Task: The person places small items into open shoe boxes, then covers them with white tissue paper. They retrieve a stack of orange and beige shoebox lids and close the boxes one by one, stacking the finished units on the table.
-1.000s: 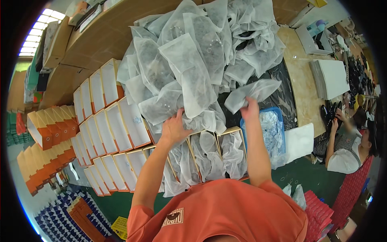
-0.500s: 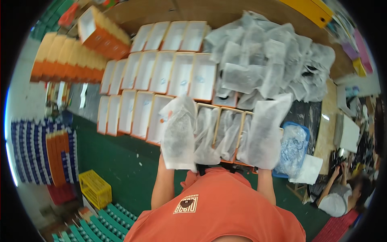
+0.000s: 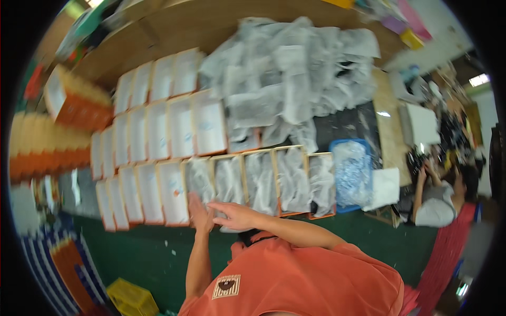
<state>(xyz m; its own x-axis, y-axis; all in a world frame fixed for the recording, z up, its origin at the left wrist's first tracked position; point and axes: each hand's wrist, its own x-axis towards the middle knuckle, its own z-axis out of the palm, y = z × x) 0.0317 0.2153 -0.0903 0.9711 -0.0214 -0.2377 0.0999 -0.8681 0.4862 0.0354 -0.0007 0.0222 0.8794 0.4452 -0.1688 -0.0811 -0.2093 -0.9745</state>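
Five boxes (image 3: 276, 181) in the near row held white bags (image 3: 260, 181), just beside five white-lined boxes (image 3: 149, 192) toward eight o'clock. Green floor (image 3: 142, 250) spread below. The bags looked crumpled, translucent. Left hand (image 3: 201, 215) and right hand (image 3: 234, 215) met at seven; blurred fingers, grip indiscernible.

1. L hand (image 3: 201, 215), R hand (image 3: 237, 215): 1 ea.
2. Bag-filled front boxes (image 3: 291, 214): 5
3. Other front boxes (image 3: 149, 192): 5
4. Mid-row boxes (image 3: 182, 129): approx. 8
5. Back-row boxes (image 3: 163, 79): 4
6. Blue tub (image 3: 369, 179): 1
7. Yellow crate (image 3: 132, 297): 1
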